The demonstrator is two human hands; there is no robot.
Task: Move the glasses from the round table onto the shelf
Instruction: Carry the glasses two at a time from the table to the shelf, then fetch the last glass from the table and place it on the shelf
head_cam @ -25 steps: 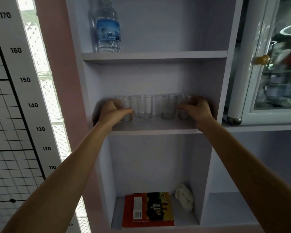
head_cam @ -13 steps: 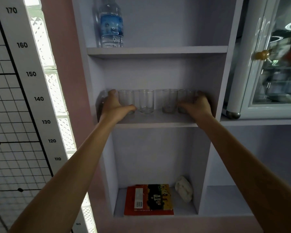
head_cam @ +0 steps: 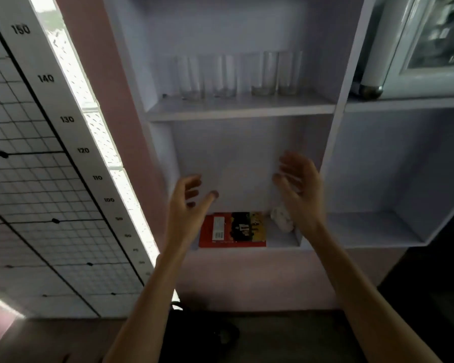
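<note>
Several clear glasses stand upright in a row on the pale shelf board [head_cam: 241, 110]: the leftmost glass [head_cam: 190, 77], a second glass [head_cam: 224, 76], and a close pair at the right [head_cam: 275, 73]. Below that board, in front of the lower compartment, my left hand [head_cam: 188, 203] hangs in the air with its fingers loosely curled and nothing in it. My right hand [head_cam: 299, 187] is level with it, fingers relaxed, also holding nothing. Neither hand touches a glass. The round table is out of view.
A red book [head_cam: 232, 229] lies flat on the bottom shelf beside a white crumpled thing [head_cam: 282, 218]. A height chart [head_cam: 71, 132] stands on the left. A white glass-door cabinet [head_cam: 427, 45] is at the upper right. A dark object [head_cam: 197, 334] lies on the floor.
Both hands have let go of the outer glasses and dropped back below the shelf board. The view has tilted down, so the bottle shelf is out of frame.
</note>
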